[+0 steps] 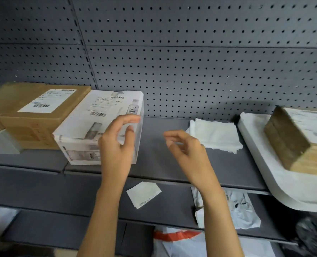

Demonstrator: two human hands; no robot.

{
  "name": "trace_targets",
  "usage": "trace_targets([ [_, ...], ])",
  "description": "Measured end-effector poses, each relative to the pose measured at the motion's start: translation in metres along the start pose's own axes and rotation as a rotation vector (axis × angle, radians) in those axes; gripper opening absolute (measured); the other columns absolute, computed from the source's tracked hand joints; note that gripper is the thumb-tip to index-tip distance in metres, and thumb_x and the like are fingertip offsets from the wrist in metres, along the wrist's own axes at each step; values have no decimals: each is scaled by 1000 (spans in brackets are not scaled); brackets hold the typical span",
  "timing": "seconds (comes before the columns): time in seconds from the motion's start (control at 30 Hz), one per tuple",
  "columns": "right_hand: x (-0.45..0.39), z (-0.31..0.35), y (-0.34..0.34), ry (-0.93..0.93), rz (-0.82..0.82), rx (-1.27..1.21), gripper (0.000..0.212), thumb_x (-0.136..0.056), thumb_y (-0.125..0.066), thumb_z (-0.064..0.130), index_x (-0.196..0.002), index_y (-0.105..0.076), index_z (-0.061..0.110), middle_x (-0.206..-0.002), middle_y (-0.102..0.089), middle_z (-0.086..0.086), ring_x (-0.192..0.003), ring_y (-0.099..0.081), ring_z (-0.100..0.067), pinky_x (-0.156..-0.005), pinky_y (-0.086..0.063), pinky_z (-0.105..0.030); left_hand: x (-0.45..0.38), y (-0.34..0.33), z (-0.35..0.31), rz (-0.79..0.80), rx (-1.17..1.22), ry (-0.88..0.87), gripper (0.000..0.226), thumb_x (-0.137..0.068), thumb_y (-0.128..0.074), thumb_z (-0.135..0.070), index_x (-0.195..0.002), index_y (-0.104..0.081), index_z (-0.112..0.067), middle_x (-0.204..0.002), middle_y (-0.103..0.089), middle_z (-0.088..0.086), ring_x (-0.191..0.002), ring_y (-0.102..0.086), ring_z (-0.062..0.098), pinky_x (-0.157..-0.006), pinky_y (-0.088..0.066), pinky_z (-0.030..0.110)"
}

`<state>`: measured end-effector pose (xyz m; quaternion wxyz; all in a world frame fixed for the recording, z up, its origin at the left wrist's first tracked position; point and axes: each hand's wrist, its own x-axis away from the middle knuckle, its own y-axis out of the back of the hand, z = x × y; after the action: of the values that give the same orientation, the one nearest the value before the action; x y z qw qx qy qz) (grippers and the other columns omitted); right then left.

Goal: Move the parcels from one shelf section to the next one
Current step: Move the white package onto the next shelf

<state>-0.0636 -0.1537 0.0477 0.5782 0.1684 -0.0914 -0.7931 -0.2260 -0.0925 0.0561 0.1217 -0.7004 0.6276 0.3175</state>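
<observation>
- Fingers [130, 120] of our left hand [115, 145] curl loosely by the white box [91, 127], maybe touching; our right hand [187, 147] holds nothing.
- White box sits on the shelf [163, 164], beside the brown box [35, 112].
- Next, we think, grab another parcel.

Bare forearms [105, 210], no sleeves.

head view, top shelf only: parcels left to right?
grey box with red mark → brown cardboard box → white printed box → folded white bag → large white mailer → taped brown box on top of it.
</observation>
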Motion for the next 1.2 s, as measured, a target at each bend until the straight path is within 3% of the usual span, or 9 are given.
trace_targets([
  [0.2,17,-22,91,13,-184,65,18,-100,-54,22,-105,-71,27,-100,-73,15,-92,-68,-2,-81,-55,-23,37,-91,-60,220,95,6,31,-96,-50,6,-101,-73,-15,-100,-74,-17,-99,-70,1,-91,-51,18],
  [0.3,40,-34,145,39,-278,106,21,-98,-53,15,-100,-73,21,-95,-74,13,-87,-69,-3,-78,-53,-21,62,-137,-97,296,108,-32,32,-93,-50,7,-99,-73,-15,-98,-76,-11,-98,-71,3,-88,-52,18],
  [0.43,76,-47,223,42,-377,136,20,-99,-53,14,-99,-73,17,-93,-74,11,-86,-69,-5,-79,-53,-19,100,-199,-152,348,160,-94,28,-95,-52,3,-100,-74,-13,-99,-75,-11,-98,-68,-4,-88,-47,8],
  [0.57,115,-64,306,28,-450,216,20,-99,-53,17,-95,-72,18,-90,-73,12,-82,-67,-4,-72,-48,-15,142,-263,-202,419,257,-115,27,-96,-52,0,-100,-74,-15,-100,-75,-13,-101,-69,2,-91,-51,16],
  [0.83,189,-104,434,-83,-610,339,19,-99,-53,17,-94,-71,23,-91,-73,13,-86,-69,-8,-77,-56,-39,215,-367,-281,553,306,-207,29,-95,-51,-2,-101,-76,-16,-100,-75,-9,-100,-68,5,-90,-53,25],
  [1.03,219,-126,499,-133,-708,358,20,-99,-54,17,-108,-68,29,-92,-74,15,-91,-69,-6,-80,-57,-40,241,-427,-325,627,351,-241,30,-97,-53,0,-100,-76,-18,-102,-76,-10,-99,-68,2,-88,-52,19],
  [1.2,237,-146,549,-184,-785,339,40,-101,-50,12,-134,-55,35,-97,-75,14,-94,-70,-8,-84,-58,-39,258,-488,-352,708,403,-236,31,-97,-52,3,-99,-76,-17,-100,-76,-8,-99,-67,0,-88,-50,16],
])
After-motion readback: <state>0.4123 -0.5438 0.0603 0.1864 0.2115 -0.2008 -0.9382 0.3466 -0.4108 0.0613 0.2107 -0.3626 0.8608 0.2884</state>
